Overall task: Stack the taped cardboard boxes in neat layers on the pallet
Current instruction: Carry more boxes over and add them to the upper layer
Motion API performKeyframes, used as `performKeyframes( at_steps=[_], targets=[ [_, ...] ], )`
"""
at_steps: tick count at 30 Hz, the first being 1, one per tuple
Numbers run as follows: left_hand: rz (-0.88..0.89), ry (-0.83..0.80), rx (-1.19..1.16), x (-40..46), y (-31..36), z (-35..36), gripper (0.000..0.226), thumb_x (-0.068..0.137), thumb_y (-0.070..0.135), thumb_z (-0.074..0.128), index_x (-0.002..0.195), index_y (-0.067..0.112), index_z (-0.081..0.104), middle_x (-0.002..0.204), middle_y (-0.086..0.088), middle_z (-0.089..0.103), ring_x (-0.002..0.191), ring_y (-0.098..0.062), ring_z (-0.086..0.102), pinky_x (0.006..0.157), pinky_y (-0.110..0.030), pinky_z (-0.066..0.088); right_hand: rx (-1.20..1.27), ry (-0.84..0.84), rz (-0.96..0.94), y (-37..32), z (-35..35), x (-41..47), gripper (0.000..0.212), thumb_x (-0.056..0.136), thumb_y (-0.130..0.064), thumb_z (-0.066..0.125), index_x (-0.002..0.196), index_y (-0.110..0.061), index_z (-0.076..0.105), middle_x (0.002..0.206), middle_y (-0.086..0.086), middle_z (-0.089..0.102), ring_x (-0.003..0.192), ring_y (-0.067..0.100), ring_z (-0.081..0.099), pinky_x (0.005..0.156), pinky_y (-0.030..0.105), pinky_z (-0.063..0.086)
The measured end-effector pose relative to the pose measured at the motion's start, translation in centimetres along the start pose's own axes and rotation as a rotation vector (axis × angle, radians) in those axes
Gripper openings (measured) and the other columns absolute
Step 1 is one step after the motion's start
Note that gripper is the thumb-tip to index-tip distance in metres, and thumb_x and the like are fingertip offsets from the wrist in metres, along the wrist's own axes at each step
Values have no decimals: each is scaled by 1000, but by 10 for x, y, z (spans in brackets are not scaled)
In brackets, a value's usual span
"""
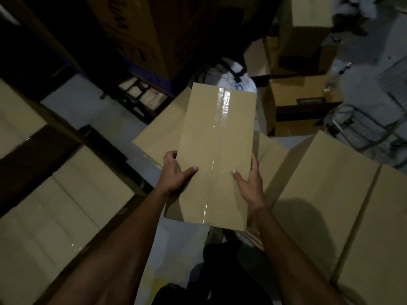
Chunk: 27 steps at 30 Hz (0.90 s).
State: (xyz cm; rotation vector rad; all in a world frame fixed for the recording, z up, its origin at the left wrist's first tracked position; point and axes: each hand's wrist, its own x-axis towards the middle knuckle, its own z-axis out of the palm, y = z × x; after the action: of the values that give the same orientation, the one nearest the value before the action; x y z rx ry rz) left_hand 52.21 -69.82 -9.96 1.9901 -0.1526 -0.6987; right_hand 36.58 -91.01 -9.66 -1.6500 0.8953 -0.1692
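Observation:
I hold a long tan cardboard box (218, 137) in the air in front of me, clear tape running down its top seam. My left hand (176, 172) grips its near left edge, thumb on top. My right hand (250, 183) clasps the near right edge, thumb on the lid. Under it lies another tan box (160, 133). Taped boxes (55, 208) stand stacked at my left. No pallet can be made out in the dim light.
Large tan boxes (330, 194) lie at the right. Open and stacked cartons (301, 102) stand at the back right beside a metal cart frame (370, 128). A dark printed carton (136, 34) looms at the back. A white bag (231, 75) sits behind the held box. Pale floor (88, 104) shows at left.

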Motion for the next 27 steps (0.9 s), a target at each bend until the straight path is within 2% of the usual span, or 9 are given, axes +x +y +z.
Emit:
performKeyframes(
  at_steps=[3,5,8,10,12,15,21,25,27],
  targets=[
    [16,67,8,-43,-4,-47,98,86,39,84,158,25,19,147,7,44,132,-14,47,107,-33,41,-69,-63,-102,-32,31,-20,90,96,-23,74,165,-28,17,161,-7,38,135,3,43,111,27,37],
    [80,123,29,-79,-14,-90,108,84,46,83,162,30,11,159,6,38,142,-14,41,119,-40,37,-115,-132,-200,-55,63,-44,92,96,-18,74,166,-23,16,166,-6,30,141,2,35,116,24,32],
    [121,227,106,-131,-37,-144,110,86,55,78,166,36,4,171,9,17,153,-11,22,125,-40,24,-185,-243,-305,-82,105,-79,91,96,-22,74,166,-27,16,168,-3,26,144,5,32,117,23,29],
    [87,303,80,-173,-56,-177,107,87,57,76,165,40,6,172,10,16,155,-13,20,126,-44,23,-250,-308,-359,-95,137,-109,88,97,-33,72,165,-37,16,167,-2,24,147,12,31,116,28,28],
    [62,377,64,-213,-80,-204,103,87,58,75,164,42,9,172,8,17,156,-15,20,127,-48,24,-288,-366,-386,-102,169,-138,85,98,-40,70,163,-46,15,168,-3,22,150,19,30,119,39,31],
    [28,469,48,-271,-118,-246,102,88,60,73,163,46,7,172,10,15,157,-13,16,127,-49,24,-309,-457,-453,-107,219,-191,85,98,-44,68,161,-52,11,168,-6,19,150,23,30,121,52,34],
    [-81,611,30,-379,-184,-315,102,90,57,73,163,47,2,173,4,13,158,-18,12,126,-50,21,-346,-605,-508,-110,308,-294,83,97,-45,67,159,-55,13,169,-4,20,150,28,31,118,57,36],
    [-159,699,10,-445,-223,-353,103,88,62,71,161,51,-1,173,5,14,158,-23,15,124,-54,25,-337,-758,-541,-111,366,-351,83,99,-42,66,163,-47,13,168,-3,22,150,26,32,119,53,34],
    [-201,735,4,-469,-239,-369,104,86,65,69,161,51,-1,173,4,15,158,-24,16,123,-57,27,-329,-813,-563,-112,391,-372,84,99,-43,67,162,-49,13,167,-6,23,149,25,33,120,53,35]
  ],
)
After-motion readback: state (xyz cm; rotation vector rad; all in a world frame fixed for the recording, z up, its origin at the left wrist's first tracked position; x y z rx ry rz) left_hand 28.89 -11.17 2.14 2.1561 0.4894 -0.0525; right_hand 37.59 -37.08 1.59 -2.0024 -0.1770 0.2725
